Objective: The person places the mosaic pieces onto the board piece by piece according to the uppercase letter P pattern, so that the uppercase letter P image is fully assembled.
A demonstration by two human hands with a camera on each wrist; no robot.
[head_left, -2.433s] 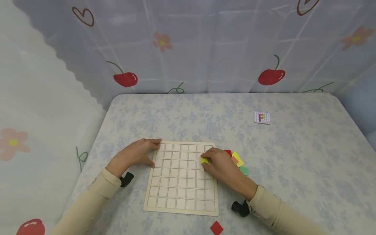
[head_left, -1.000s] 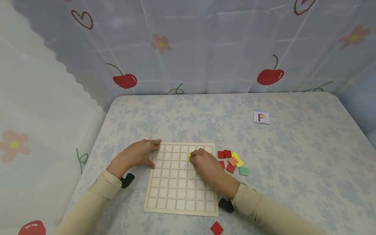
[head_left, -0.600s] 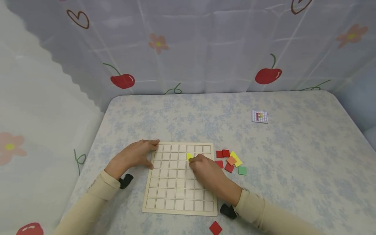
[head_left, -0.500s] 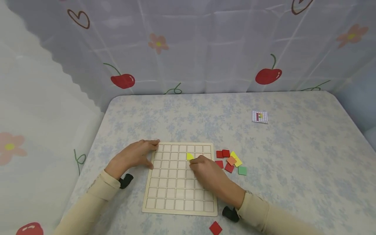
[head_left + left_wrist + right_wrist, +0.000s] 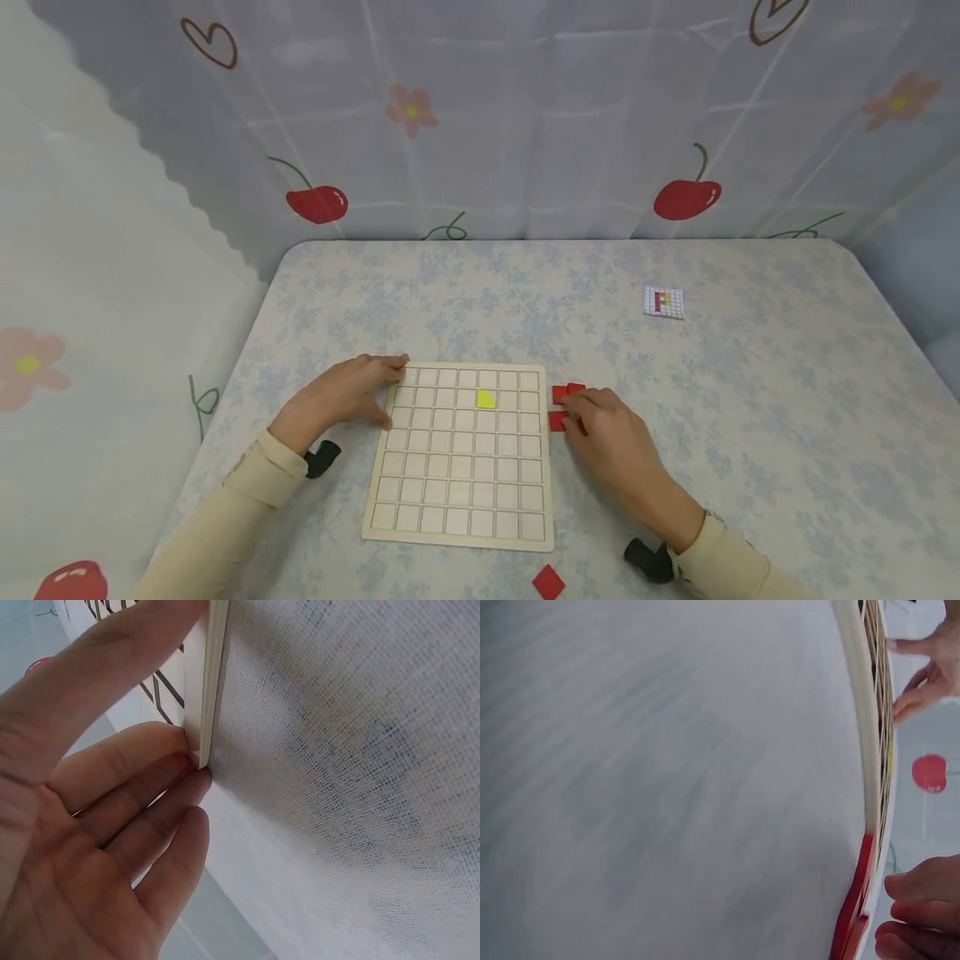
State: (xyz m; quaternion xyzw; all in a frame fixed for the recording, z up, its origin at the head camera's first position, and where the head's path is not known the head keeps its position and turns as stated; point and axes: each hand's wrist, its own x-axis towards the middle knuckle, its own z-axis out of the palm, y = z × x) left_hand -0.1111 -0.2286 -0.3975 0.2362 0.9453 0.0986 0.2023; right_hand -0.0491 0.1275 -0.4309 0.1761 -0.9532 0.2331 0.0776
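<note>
My left hand (image 5: pixel 341 392) rests with spread thumb and fingers against the left edge of a pale wooden grid board (image 5: pixel 450 446); the left wrist view shows its fingertips right at the board's edge (image 5: pixel 211 682). One yellow quarter-round tile (image 5: pixel 486 400) lies in a cell in the upper part of the grid. Right of the board, my right hand (image 5: pixel 618 442) hangs with loosely bent, parted fingers over the loose tiles. Red square tiles (image 5: pixel 558 422) show by its fingertips. It hides the other coloured tiles there. In the right wrist view, the fingers (image 5: pixel 926 881) appear above the red tiles (image 5: pixel 853 896).
Another red tile (image 5: pixel 549 582) lies in front of the board's near right corner. A small card with a coloured grid pattern (image 5: pixel 663 302) lies farther back at the right. The floral cloth (image 5: pixel 787 375) covers the table up to a curtain behind it.
My right hand has set the yellow tile into a cell, released it and moved right to the loose tiles. The left hand stays at the board's edge.
</note>
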